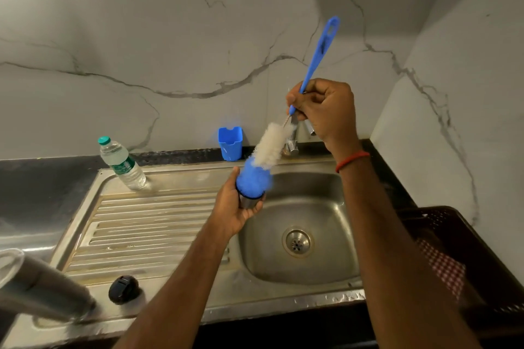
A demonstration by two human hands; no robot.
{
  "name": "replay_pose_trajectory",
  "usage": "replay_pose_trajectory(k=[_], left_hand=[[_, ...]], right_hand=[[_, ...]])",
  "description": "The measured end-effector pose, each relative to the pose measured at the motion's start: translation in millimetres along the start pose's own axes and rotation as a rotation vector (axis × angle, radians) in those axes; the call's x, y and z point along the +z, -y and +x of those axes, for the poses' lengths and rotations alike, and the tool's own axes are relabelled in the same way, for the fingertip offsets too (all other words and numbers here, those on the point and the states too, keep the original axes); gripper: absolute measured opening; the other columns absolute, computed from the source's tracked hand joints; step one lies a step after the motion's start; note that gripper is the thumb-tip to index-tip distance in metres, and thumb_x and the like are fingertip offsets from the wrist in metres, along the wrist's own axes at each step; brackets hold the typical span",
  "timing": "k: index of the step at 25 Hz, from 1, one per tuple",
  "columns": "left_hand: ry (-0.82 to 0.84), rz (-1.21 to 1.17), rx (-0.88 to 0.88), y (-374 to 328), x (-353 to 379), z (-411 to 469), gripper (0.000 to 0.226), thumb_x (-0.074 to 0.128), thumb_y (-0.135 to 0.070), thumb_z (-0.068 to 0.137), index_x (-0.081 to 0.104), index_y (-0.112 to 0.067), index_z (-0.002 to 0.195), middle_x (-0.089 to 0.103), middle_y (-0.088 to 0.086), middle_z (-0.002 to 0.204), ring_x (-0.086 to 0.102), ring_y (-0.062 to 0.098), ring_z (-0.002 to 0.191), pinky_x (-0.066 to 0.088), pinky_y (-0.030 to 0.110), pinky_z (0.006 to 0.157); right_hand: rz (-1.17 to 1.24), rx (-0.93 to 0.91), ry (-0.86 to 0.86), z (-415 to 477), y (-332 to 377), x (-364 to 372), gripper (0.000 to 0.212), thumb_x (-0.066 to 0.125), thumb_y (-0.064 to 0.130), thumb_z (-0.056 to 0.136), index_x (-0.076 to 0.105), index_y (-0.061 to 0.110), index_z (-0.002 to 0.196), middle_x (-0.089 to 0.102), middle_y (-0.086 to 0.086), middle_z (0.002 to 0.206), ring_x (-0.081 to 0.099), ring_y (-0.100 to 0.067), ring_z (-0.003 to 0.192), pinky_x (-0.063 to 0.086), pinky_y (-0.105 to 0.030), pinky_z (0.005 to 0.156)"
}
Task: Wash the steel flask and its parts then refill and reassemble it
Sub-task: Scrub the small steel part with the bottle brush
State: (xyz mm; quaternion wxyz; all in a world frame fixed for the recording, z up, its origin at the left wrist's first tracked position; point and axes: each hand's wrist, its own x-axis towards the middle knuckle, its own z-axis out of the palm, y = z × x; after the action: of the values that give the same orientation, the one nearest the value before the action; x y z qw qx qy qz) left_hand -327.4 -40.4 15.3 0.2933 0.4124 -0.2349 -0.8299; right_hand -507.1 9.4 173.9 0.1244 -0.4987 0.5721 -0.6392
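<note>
One steel sink (158, 224) with a ribbed drainboard, the largest item. One steel flask body (42, 289), blurred, at the drainboard's near left corner; we cannot tell whether it stands or lies. One dark crate (453, 224) on the right, with a checked cloth (442, 266) inside. One blue-handled bottle brush (314, 62) — our right hand (329, 110) clenches its handle above the basin. One plastic water bottle (122, 163) at the drainboard's back. One blue holder (230, 143) by the wall. One small steel cup (249, 201) — our left hand (232, 207) clasps it, with the brush's blue bristles in its mouth. One black cap (124, 289) on the front ledge.
</note>
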Motion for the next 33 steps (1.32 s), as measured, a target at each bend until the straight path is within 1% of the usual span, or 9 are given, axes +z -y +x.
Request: replay_pose_trajectory(k=[4,10,15,17,20,23,25,29,33], left_hand=[[-0.045,0.006,0.017,4,6,4,0.055,0.052,-0.06,0.097,0.066,-0.015,0.126,0.076,0.013,0.111,0.072,0.023,0.089,0.059,0.035,0.072],[0.028,0.095,-0.083,7,19,6,0.079,0.036,-0.076,0.093,0.066,-0.011,0.126,0.073,0.016,0.104,0.068,0.025,0.079,0.056,0.028,0.047],[-0.039,0.067,0.049,12,35,9,0.054,0.04,-0.058,0.103,0.062,-0.014,0.127,0.073,0.018,0.11,0.072,0.029,0.093,0.062,0.043,0.08],[-0.084,0.111,0.093,9,38,12,0.046,0.046,-0.052,0.103,0.06,-0.015,0.125,0.07,0.017,0.115,0.071,0.03,0.099,0.061,0.045,0.082],[-0.094,0.128,0.033,5,42,15,0.041,0.049,-0.051,0.103,0.061,-0.015,0.118,0.071,0.019,0.108,0.072,0.029,0.086,0.06,0.036,0.067],[-0.079,0.104,-0.015,1,50,14,0.039,0.048,-0.049,0.104,0.061,-0.015,0.115,0.07,0.018,0.103,0.07,0.026,0.078,0.059,0.031,0.056],[-0.077,0.111,-0.004,-2,53,17,0.038,0.048,-0.049,0.104,0.061,-0.015,0.115,0.07,0.018,0.103,0.07,0.026,0.077,0.059,0.031,0.055],[-0.072,0.107,0.102,-1,54,23,0.04,0.049,-0.048,0.103,0.063,-0.016,0.121,0.072,0.015,0.113,0.071,0.031,0.097,0.061,0.042,0.075],[-0.061,0.1,0.141,2,54,21,0.039,0.047,-0.047,0.104,0.064,-0.015,0.118,0.073,0.013,0.111,0.071,0.028,0.095,0.058,0.038,0.065]], right_hand=[[-0.026,0.018,-0.033,1,-6,-3,0.005,0.074,0.007,0.087,0.071,0.005,0.091,0.073,-0.009,0.075,0.074,-0.018,0.067,0.061,-0.027,0.062],[0.384,0.08,0.298,3,-8,-32,0.021,0.055,-0.003,0.097,0.06,-0.006,0.117,0.072,-0.018,0.095,0.073,-0.035,0.094,0.06,-0.041,0.086],[0.053,0.041,-0.164,6,-22,-30,0.02,0.084,0.011,0.077,0.067,0.004,0.087,0.072,-0.011,0.072,0.074,-0.022,0.066,0.061,-0.031,0.062],[-0.054,0.013,-0.236,6,-28,-29,0.023,0.086,0.016,0.076,0.066,0.005,0.081,0.071,-0.007,0.067,0.072,-0.019,0.059,0.061,-0.031,0.06],[0.119,0.092,-0.077,11,-26,-36,0.02,0.075,0.008,0.087,0.066,-0.004,0.099,0.074,-0.012,0.081,0.075,-0.025,0.071,0.062,-0.031,0.067],[0.258,0.172,0.247,18,-24,-50,0.024,0.055,0.009,0.1,0.059,0.006,0.124,0.072,-0.018,0.111,0.073,-0.028,0.102,0.059,-0.036,0.089],[0.292,0.177,0.294,20,-27,-55,0.024,0.05,0.006,0.102,0.058,0.008,0.125,0.071,-0.018,0.117,0.071,-0.029,0.107,0.057,-0.038,0.093],[0.225,0.174,-0.076,21,-37,-44,0.025,0.073,0.008,0.086,0.067,-0.006,0.107,0.075,-0.016,0.091,0.076,-0.028,0.082,0.063,-0.032,0.072],[0.137,0.112,-0.257,25,-48,-39,0.028,0.08,0.014,0.082,0.071,-0.005,0.102,0.075,-0.015,0.083,0.076,-0.026,0.073,0.062,-0.032,0.065]])
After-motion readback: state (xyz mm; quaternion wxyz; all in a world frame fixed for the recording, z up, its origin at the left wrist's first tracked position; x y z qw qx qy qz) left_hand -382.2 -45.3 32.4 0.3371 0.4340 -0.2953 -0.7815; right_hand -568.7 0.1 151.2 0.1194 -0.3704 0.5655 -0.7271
